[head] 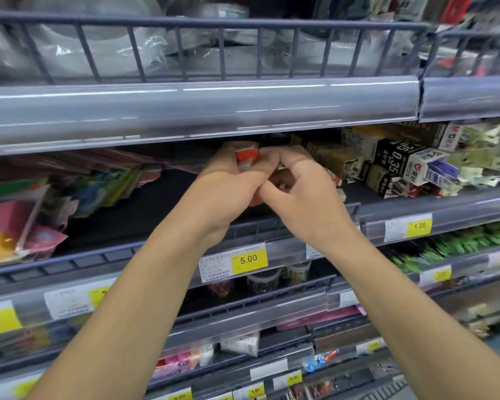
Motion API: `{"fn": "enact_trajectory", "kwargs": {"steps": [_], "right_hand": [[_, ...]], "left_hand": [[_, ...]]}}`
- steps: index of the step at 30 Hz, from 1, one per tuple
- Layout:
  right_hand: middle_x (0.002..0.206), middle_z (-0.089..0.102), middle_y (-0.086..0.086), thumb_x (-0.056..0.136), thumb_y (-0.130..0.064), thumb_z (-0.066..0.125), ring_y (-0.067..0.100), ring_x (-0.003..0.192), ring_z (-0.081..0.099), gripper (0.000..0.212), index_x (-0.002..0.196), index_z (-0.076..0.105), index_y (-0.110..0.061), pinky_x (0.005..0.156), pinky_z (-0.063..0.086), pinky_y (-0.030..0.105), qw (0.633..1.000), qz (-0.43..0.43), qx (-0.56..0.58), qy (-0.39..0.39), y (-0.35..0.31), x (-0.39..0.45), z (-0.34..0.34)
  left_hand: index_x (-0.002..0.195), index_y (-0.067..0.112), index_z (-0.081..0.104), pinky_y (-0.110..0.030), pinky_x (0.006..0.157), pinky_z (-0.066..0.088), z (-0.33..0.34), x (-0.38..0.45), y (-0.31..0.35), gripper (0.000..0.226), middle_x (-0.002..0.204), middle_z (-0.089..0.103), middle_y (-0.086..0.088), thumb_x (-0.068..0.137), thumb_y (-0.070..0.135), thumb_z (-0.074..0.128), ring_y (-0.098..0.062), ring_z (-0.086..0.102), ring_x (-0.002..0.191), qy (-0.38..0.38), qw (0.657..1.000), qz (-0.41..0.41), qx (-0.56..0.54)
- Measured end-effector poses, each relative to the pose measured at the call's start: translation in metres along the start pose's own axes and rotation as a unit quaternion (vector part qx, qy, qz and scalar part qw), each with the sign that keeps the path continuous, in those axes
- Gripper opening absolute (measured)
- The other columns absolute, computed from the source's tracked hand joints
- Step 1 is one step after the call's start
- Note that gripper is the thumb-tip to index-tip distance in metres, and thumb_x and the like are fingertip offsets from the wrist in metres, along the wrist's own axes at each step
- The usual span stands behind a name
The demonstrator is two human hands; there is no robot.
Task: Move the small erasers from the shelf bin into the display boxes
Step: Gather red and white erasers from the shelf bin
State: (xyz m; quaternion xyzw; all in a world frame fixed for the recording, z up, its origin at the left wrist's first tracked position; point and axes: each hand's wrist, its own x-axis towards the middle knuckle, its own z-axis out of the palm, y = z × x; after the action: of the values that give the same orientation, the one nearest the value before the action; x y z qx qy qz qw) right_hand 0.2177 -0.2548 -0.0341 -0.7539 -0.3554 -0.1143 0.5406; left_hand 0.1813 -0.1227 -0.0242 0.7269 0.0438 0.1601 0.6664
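Erasers (pixel 245 157): red/white stack, held at shelf (pixel 156 209) mouth, above its floor. Left hand (pixel 228 183) grip curls round stack. Right hand (pixel 298 192) fingers curled beside it; contents hidden, cannot tell. Risk: stack bunched, loose pcs may slip during transfer and drop behind front rail (pixel 104 255). Blur obscures count.

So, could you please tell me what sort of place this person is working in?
Most likely a stationery aisle in a shop: tiered grey metal shelves, yellow price tags on the rails, and small printed cardboard boxes stacked on the right.
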Motion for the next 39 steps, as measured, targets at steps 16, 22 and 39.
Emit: {"fn": "enact_trajectory", "kwargs": {"steps": [16, 22, 39], "right_hand": [[0.155, 0.04, -0.01, 0.091, -0.054, 0.064, 0.022, 0.144, 0.032, 0.052, 0.14, 0.049, -0.048, 0.12, 0.029, 0.041, 0.87, 0.12, -0.407, -0.251, 0.045, 0.048, -0.08], [0.144, 0.043, -0.017, 0.091, -0.051, 0.064, 0.019, 0.133, 0.028, 0.041, 0.131, 0.056, -0.051, 0.103, 0.027, 0.032, 0.863, 0.1, -0.412, -0.275, 0.048, 0.051, -0.077], [0.129, 0.057, -0.007, 0.092, -0.039, 0.062, 0.024, 0.126, 0.043, 0.033, 0.124, 0.066, -0.036, 0.109, 0.036, 0.042, 0.87, 0.019, -0.433, -0.235, 0.047, 0.045, -0.082]], "left_hand": [[0.095, 0.042, 0.061, -0.019, 0.038, 0.036, -0.005, 0.021, -0.008, 0.014, 0.076, 0.067, 0.001, 0.091, 0.029, 0.061, -0.008, 0.057, 0.042, 0.007, 0.994, 0.001, 0.113], [0.096, 0.039, 0.062, -0.019, 0.04, 0.037, -0.007, 0.024, -0.014, 0.023, 0.079, 0.063, 0.002, 0.09, 0.02, 0.073, -0.009, 0.056, 0.047, -0.007, 0.995, -0.009, 0.098], [0.109, 0.04, 0.058, -0.026, 0.059, 0.054, -0.01, 0.022, -0.018, 0.029, 0.088, 0.073, -0.004, 0.09, 0.03, 0.078, -0.009, 0.055, 0.047, -0.058, 0.987, -0.018, 0.151]]}}
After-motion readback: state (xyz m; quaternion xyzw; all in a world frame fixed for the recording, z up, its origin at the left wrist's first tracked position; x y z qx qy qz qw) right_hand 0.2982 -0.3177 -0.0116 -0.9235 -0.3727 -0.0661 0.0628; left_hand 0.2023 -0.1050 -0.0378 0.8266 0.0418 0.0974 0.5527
